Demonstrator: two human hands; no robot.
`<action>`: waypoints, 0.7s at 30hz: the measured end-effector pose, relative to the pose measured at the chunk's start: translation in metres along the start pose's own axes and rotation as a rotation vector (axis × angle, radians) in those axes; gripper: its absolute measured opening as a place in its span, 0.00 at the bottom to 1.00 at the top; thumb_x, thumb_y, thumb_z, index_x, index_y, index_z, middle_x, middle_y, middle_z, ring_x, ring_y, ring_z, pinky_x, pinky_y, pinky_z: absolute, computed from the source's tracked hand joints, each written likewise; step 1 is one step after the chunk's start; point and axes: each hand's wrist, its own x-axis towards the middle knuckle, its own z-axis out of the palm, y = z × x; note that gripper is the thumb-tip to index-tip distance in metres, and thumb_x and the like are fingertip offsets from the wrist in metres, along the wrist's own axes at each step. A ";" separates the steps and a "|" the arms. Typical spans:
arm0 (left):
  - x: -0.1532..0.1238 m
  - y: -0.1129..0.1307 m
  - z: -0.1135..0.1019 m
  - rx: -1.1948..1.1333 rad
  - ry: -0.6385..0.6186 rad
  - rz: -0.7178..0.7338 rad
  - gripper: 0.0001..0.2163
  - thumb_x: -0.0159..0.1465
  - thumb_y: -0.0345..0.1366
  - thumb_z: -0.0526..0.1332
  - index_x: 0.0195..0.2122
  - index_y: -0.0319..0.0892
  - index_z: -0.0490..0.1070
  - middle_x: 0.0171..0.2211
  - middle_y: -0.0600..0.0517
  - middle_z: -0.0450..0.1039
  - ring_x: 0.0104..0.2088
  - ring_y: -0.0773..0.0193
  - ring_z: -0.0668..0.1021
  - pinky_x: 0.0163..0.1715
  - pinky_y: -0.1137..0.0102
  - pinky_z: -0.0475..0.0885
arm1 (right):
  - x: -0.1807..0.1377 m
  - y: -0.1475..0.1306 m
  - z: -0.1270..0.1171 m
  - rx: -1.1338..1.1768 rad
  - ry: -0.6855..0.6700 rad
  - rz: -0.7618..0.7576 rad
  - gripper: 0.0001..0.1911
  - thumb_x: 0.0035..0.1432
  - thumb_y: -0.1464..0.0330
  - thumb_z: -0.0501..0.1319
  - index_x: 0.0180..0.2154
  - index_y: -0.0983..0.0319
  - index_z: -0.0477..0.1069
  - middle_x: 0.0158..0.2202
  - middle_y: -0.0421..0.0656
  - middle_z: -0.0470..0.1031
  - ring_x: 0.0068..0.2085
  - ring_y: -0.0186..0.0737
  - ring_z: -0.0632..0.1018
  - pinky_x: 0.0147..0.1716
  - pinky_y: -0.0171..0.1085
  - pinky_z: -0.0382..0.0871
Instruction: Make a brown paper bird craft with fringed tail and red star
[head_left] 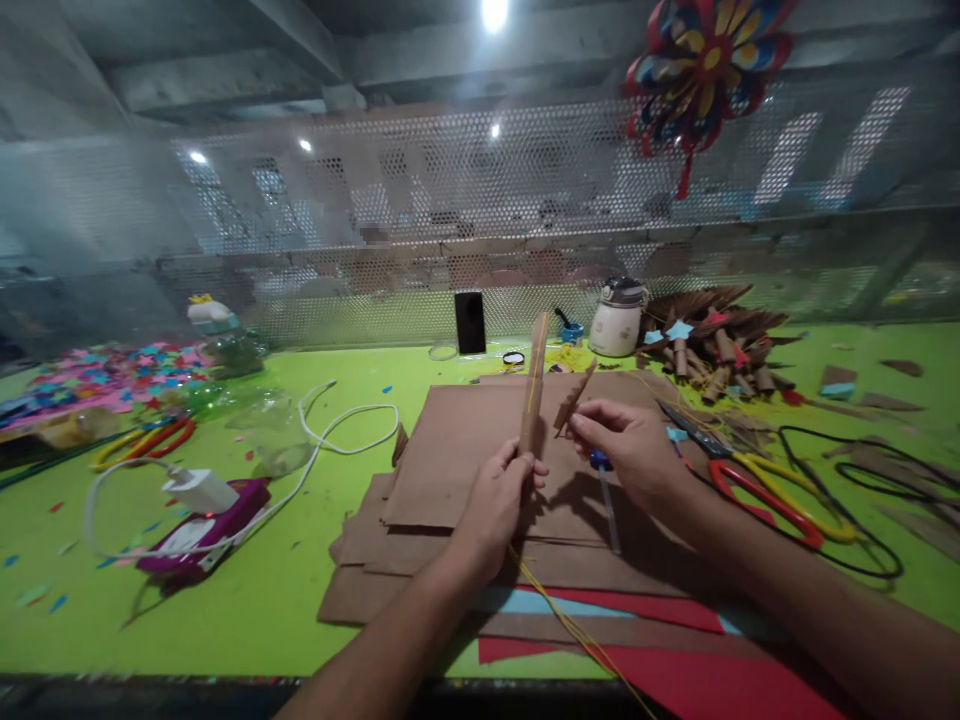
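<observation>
Between the fingers of my left hand (504, 490) a narrow brown cardboard strip (534, 390) stands upright, with yellow thread (559, 605) along it and trailing down below the hand. My right hand (626, 445) pinches a small pleated piece of brown cardboard (575, 398) just right of the strip, apart from it. Under that hand shows a screwdriver (609, 505) with a blue handle and pale shaft; I cannot tell whether the hand grips it or it lies on the cardboard. Both hands are above a stack of brown cardboard sheets (442, 455).
Scissors (750, 485) and a black cord (892, 480) lie at right, before a pile of pleated cardboard pieces (720, 350). A white jar (616, 318) and a black phone (470, 322) stand behind. A purple power strip (202, 535) with a white charger is left. Red sheets (660, 680) lie in front.
</observation>
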 end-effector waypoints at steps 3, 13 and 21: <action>-0.002 0.001 0.002 0.047 -0.044 -0.006 0.06 0.56 0.35 0.56 0.32 0.39 0.68 0.25 0.53 0.67 0.23 0.72 0.67 0.22 0.79 0.61 | 0.000 0.004 0.004 0.012 -0.048 -0.005 0.10 0.47 0.63 0.65 0.26 0.64 0.72 0.19 0.37 0.68 0.21 0.30 0.67 0.22 0.32 0.61; -0.005 0.004 0.006 0.168 -0.079 -0.073 0.06 0.57 0.34 0.52 0.33 0.39 0.66 0.22 0.56 0.63 0.20 0.73 0.63 0.18 0.78 0.57 | 0.003 0.009 0.005 -0.024 -0.044 -0.012 0.11 0.43 0.62 0.66 0.24 0.63 0.71 0.18 0.36 0.68 0.20 0.29 0.66 0.21 0.32 0.60; -0.005 0.001 0.003 0.189 -0.092 -0.079 0.06 0.56 0.34 0.52 0.31 0.40 0.66 0.23 0.55 0.63 0.21 0.72 0.64 0.19 0.78 0.56 | 0.005 0.010 0.001 -0.089 -0.066 -0.033 0.09 0.44 0.63 0.66 0.25 0.64 0.73 0.19 0.37 0.68 0.20 0.30 0.66 0.21 0.32 0.60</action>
